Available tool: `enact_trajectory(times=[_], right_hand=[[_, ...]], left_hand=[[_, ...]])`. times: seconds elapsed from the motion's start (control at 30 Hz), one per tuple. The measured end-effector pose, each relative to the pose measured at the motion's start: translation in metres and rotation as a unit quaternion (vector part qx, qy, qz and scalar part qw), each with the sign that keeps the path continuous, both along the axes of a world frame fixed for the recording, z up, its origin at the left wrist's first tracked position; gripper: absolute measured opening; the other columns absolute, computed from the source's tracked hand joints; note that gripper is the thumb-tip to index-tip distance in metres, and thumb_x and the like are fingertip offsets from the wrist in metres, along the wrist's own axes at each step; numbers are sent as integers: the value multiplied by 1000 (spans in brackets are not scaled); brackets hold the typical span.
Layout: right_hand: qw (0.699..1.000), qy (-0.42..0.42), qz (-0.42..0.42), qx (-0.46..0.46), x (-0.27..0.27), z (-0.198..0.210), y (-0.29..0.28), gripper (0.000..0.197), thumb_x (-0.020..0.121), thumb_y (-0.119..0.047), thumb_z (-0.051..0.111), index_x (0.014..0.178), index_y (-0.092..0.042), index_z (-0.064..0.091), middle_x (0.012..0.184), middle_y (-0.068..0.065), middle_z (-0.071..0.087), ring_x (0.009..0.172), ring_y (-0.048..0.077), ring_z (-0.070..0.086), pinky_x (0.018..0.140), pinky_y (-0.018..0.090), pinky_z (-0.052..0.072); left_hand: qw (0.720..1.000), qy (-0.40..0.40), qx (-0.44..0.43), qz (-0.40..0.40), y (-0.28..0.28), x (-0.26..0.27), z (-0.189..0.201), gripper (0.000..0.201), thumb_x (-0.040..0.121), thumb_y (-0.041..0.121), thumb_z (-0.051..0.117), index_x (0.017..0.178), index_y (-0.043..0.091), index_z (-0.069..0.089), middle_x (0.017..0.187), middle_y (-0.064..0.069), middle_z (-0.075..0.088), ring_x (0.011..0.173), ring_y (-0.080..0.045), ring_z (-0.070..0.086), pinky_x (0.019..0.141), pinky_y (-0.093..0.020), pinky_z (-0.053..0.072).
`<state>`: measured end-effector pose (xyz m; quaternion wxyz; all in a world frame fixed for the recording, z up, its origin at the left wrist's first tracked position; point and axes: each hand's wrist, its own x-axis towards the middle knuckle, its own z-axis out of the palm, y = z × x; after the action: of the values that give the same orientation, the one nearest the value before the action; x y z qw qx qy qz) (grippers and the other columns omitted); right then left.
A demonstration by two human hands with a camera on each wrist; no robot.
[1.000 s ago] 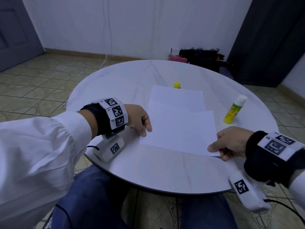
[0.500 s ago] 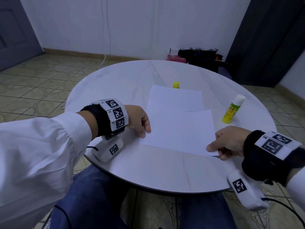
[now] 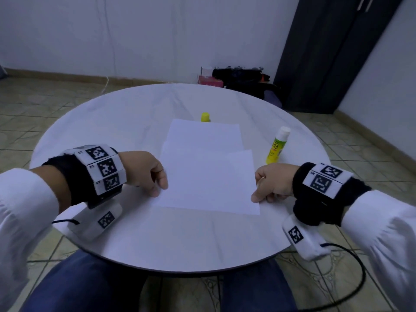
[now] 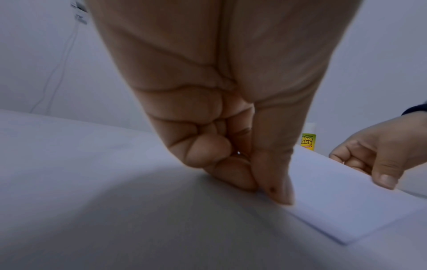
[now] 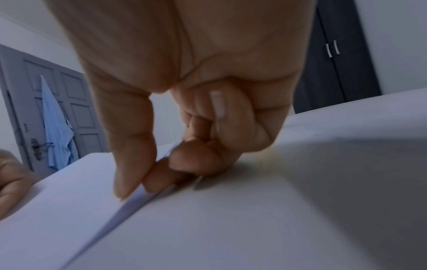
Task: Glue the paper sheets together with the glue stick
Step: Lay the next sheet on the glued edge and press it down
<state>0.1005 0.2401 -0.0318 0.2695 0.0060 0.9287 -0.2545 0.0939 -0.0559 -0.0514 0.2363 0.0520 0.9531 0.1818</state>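
Two white paper sheets lie overlapped on the round white table (image 3: 126, 131): the near sheet (image 3: 207, 181) covers the lower part of the far sheet (image 3: 204, 134). My left hand (image 3: 161, 188) pinches the near sheet's left edge between thumb and fingers (image 4: 265, 191). At its right edge, which lifts slightly off the table, my right hand (image 3: 256, 197) pinches the near sheet (image 5: 57, 201). The yellow glue stick (image 3: 278, 145) with a white top stands to the right of the sheets, just beyond my right hand. Its label shows in the left wrist view (image 4: 308, 142).
A small yellow cap (image 3: 205, 117) sits just past the far sheet's top edge. Beyond the table, on the floor by the wall, are a pink box (image 3: 210, 81) and dark bags (image 3: 243, 79). A dark cabinet (image 3: 326, 52) stands at the right.
The head view has swung a little to the right. Both hands keep their pinch on the near sheet; the right hand sits slightly higher along its right edge.
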Motion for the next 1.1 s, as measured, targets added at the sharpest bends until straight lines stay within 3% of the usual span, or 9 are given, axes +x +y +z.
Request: enact_trajectory(times=[0.1, 0.37, 0.7, 0.77, 0.83, 0.87, 0.93, 1.0, 1.1], right_hand=[[1000, 5, 8, -5, -1, -1, 1, 27, 73, -4, 76, 67, -14, 52, 46, -5, 59, 40, 8, 48, 35, 12, 31], [1000, 14, 12, -3, -1, -4, 3, 25, 73, -4, 77, 73, -12, 53, 44, -8, 57, 43, 9, 48, 33, 10, 30], [999, 23, 15, 27, -1, -4, 0, 26, 71, -8, 80, 75, -13, 54, 45, -7, 57, 43, 9, 49, 36, 13, 33], [998, 27, 21, 51, 1, -2, -4, 25, 72, -9, 79, 89, -7, 61, 54, -3, 59, 47, 11, 50, 38, 14, 35], [995, 35, 32, 89, 2, -1, -8, 40, 74, -12, 78, 109, -1, 62, 66, 1, 61, 57, 15, 53, 45, 18, 39], [992, 43, 33, 115, 2, 0, -10, 49, 74, -16, 78, 117, -2, 57, 74, 2, 63, 66, 17, 55, 51, 21, 43], [984, 53, 28, 169, 2, 0, -13, 72, 73, -24, 79, 130, -4, 40, 105, 7, 61, 92, 23, 59, 77, 29, 51], [976, 56, 35, 208, 1, 1, -14, 89, 72, -28, 80, 137, -7, 24, 125, 11, 53, 108, 29, 56, 93, 39, 48], [955, 87, 98, 265, 0, 8, -28, 87, 70, -33, 78, 138, -14, 28, 127, 9, 49, 110, 29, 55, 92, 39, 49]], left_hand=[[1000, -5, -9, -4, 1, -1, 1, 21, 76, 9, 77, 81, 28, 68, 75, 7, 66, 62, -7, 52, 53, -9, 40], [1000, -17, -23, -8, 2, -2, 2, 20, 78, 10, 74, 84, 28, 68, 78, 5, 68, 70, -11, 54, 52, -8, 39], [998, -6, -51, -24, 4, -5, 2, 20, 77, 14, 78, 82, 30, 66, 70, 9, 60, 57, -6, 48, 48, -6, 36], [996, -2, -76, -37, 5, -5, 3, 20, 77, 18, 78, 81, 31, 63, 70, 11, 58, 57, -4, 48, 49, -5, 35], [993, 10, -111, -45, 7, -5, 2, 22, 77, 23, 78, 84, 32, 59, 73, 13, 57, 61, -2, 50, 50, -7, 34], [991, 15, -124, -44, 8, -5, 4, 25, 77, 25, 78, 90, 32, 58, 74, 13, 57, 62, -1, 51, 52, -10, 35], [988, 17, -150, -41, 9, -3, 6, 41, 76, 31, 78, 108, 32, 53, 75, 13, 58, 63, -4, 53, 56, -16, 36], [983, 19, -174, -51, 9, -4, 8, 60, 76, 37, 78, 126, 34, 45, 78, 13, 55, 67, -5, 52, 61, -19, 38], [966, 19, -242, -85, 12, -7, 6, 80, 74, 50, 74, 142, 37, 34, 98, 8, 53, 98, -12, 56, 86, -25, 46]])
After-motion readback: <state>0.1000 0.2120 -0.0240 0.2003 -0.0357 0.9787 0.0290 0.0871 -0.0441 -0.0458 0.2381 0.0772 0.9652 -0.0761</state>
